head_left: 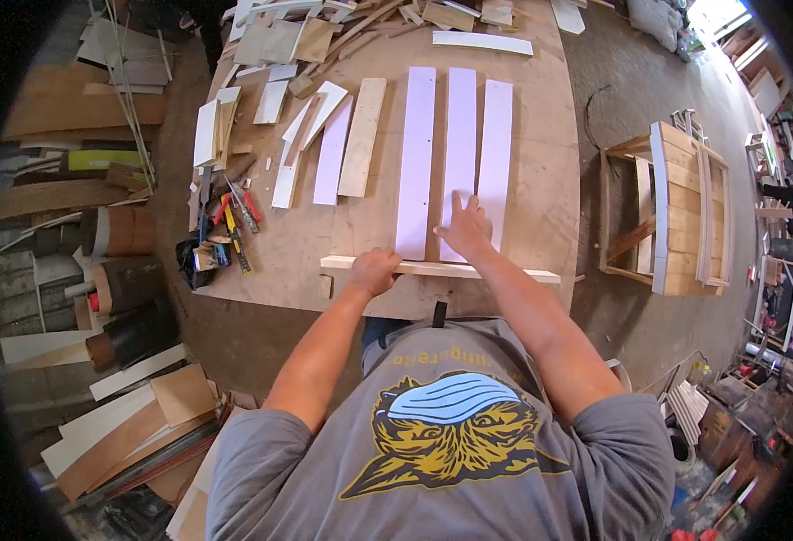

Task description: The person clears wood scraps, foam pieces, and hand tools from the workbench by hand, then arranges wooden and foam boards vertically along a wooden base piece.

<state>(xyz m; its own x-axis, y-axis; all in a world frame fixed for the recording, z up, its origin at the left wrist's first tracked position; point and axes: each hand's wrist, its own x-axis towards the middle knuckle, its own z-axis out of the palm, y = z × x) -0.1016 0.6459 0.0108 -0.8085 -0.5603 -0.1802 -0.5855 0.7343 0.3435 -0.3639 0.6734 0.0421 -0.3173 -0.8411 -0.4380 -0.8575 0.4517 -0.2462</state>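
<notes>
My left hand [376, 271] is closed round a narrow wooden strip [432, 269] that lies crosswise near the front edge of the worktable. Its fingers wrap over the strip left of the middle. With fingers spread, my right hand [468, 227] rests on the lower part of the middle lavender board [461, 135]. A second lavender board [416, 153] lies to its left and a shorter lavender board [497, 153] to its right. All three run lengthwise away from me, their near ends at or close to the strip.
On the wooden worktable [288, 243], a bare plank [362, 135] and white offcuts [311, 126] lie left of the boards. Hand tools [234, 225] sit at the left edge, scrap wood [324, 36] at the back. A wooden frame [685, 207] stands to the right; lumber [144, 424] is stacked at left.
</notes>
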